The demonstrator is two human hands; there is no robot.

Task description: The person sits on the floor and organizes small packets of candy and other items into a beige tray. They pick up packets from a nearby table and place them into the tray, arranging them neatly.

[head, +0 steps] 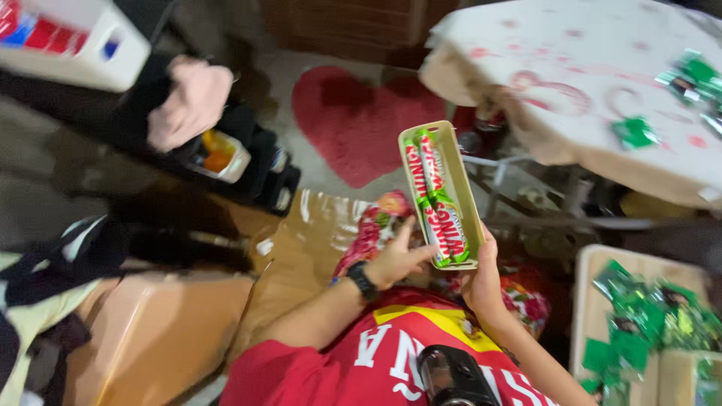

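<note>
A long, narrow pale green tray [461, 180] is held up in front of me. Two long wrapped bars [436, 199] in red, white and green wrappers lie side by side in it. My right hand [483, 282] grips the tray from below at its near end. At the tray's near left side, my left hand [395, 259], with a black watch on the wrist, has its fingers touching the edge and a bar. Below are my red shirt with white and yellow print and a flowery cloth on my lap.
A table [587, 68] with a white patterned cloth stands at the upper right, with green wrappers [635, 131] on it. A wooden tray [602, 271] of green packets sits at the lower right. A red heart-shaped rug [353, 124] lies on the floor; boxes and bags crowd the left.
</note>
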